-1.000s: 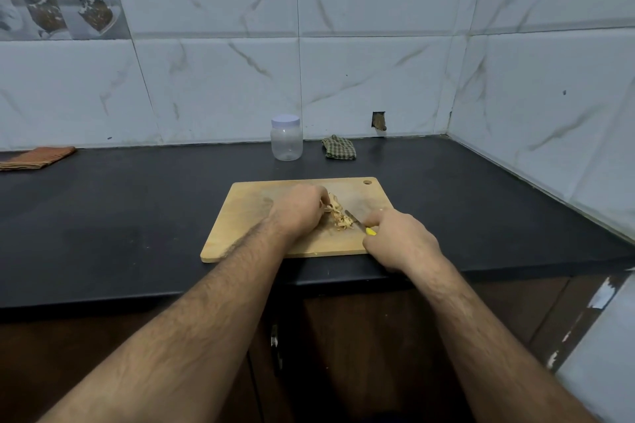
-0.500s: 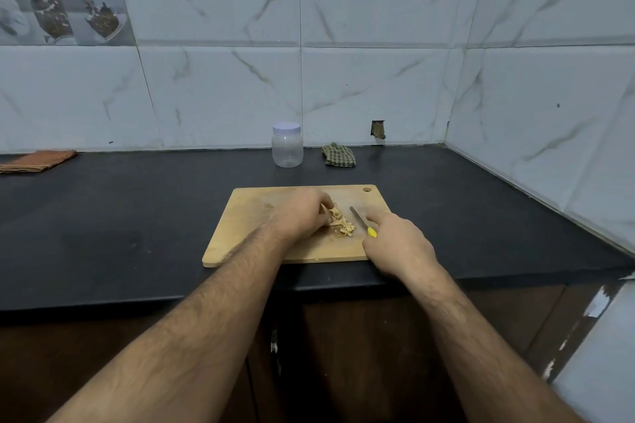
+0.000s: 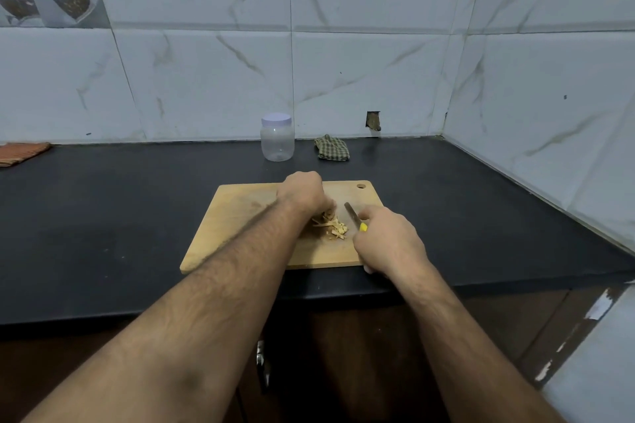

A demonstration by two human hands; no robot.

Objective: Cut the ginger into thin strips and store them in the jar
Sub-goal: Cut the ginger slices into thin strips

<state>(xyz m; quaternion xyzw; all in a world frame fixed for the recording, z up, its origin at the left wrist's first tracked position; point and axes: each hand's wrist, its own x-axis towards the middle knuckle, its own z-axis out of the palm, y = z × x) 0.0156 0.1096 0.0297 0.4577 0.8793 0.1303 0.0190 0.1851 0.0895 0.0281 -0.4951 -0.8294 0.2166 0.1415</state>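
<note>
A wooden cutting board [image 3: 240, 216] lies on the black counter. On its middle sits a small heap of pale ginger strips [image 3: 336, 228]. My left hand [image 3: 304, 194] is curled over the far end of the heap and holds a piece of ginger [image 3: 328, 215], mostly hidden under the fingers. My right hand [image 3: 388, 239] grips a knife with a yellow handle [image 3: 363, 227]; its blade [image 3: 351, 212] points away just right of the heap. A clear plastic jar [image 3: 277, 138] with a white lid on stands at the wall behind the board.
A checked cloth [image 3: 331, 148] lies right of the jar. An orange cloth [image 3: 20, 152] rests at the far left of the counter [image 3: 103, 216]. Tiled walls meet in a corner at the back right. Dark cabinet fronts run below the counter edge.
The knife blade has lifted off the ginger heap and moved slightly to the right. My left hand has shifted a little further along the board. The camera has tilted.
</note>
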